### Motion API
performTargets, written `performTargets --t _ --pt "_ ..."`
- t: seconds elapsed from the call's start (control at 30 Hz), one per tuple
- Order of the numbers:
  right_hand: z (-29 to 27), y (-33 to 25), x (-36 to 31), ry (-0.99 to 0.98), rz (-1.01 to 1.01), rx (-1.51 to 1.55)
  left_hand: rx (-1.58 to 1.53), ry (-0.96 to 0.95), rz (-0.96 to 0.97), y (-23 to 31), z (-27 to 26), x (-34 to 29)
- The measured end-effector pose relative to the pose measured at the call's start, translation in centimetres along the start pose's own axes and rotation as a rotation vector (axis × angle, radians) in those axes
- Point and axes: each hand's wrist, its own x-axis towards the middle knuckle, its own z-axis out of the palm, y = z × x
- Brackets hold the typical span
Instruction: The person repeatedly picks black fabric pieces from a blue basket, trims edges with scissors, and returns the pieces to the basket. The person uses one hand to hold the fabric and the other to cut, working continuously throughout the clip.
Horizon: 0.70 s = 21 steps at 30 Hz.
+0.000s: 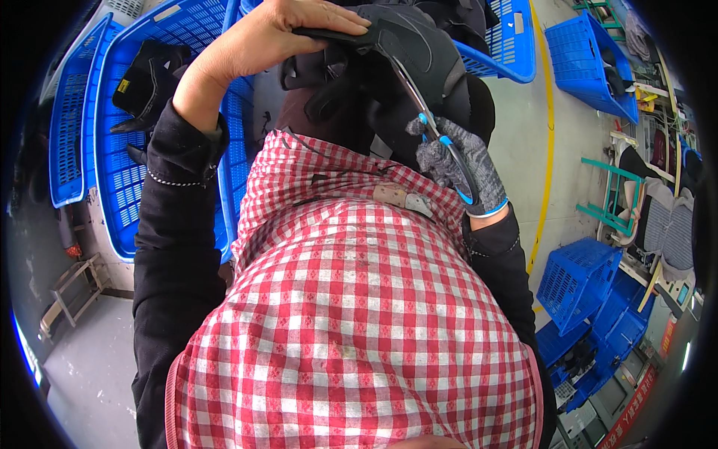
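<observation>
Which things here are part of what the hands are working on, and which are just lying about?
In hand:
left hand gripping the black glove
right hand, in a grey knit glove, holding the scissors

Lying about:
blue crate with another black glove
stacked blue crates
far crate

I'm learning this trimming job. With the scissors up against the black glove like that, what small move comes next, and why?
Probably close the scissors for one small snip. The bare left hand grips the black glove at its top edge, and the right hand, in a grey knit glove, has the blades reaching up against the glove's surface. What exactly sits between the blades is too small to tell.
</observation>
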Motion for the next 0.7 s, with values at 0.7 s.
performTargets --t 0.7 --pt "1.6 -1.1 -1.2 0.056 0.062 -0.084 0.216 0.113 0.174 -0.4 2.6 0.0"
